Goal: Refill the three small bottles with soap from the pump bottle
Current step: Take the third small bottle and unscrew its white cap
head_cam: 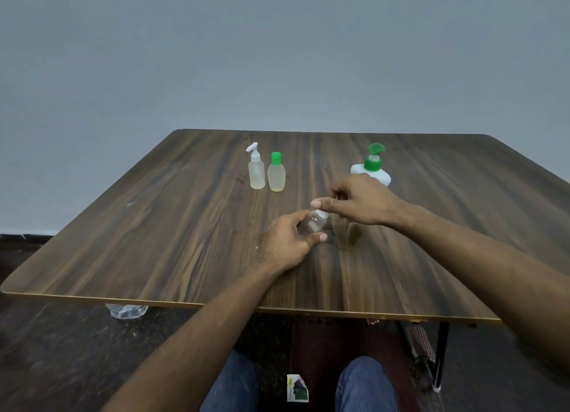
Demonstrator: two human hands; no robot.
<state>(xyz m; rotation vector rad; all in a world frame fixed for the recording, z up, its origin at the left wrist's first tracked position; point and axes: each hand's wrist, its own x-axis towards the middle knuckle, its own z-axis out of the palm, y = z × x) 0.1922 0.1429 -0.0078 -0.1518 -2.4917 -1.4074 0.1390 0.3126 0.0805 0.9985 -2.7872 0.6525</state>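
My left hand (pixel 287 243) grips a small clear bottle (pixel 313 225), tilted to the right above the table's middle. My right hand (pixel 361 200) pinches the bottle's white cap (pixel 322 214) between thumb and fingers. Behind my right hand stands the white pump bottle (pixel 374 171) with a green pump head, partly hidden by my fingers. Two more small bottles stand upright side by side at the back: one with a white spray pump (pixel 256 172), one with a green cap (pixel 276 174). Both hold a little yellowish liquid.
The dark wooden table (pixel 154 226) stands against a grey wall. A wet smear (pixel 347 237) lies on the table just right of the held bottle. Under the table lie a crumpled plastic bottle (pixel 127 310) and a small packet (pixel 297 388). My knees show at the bottom.
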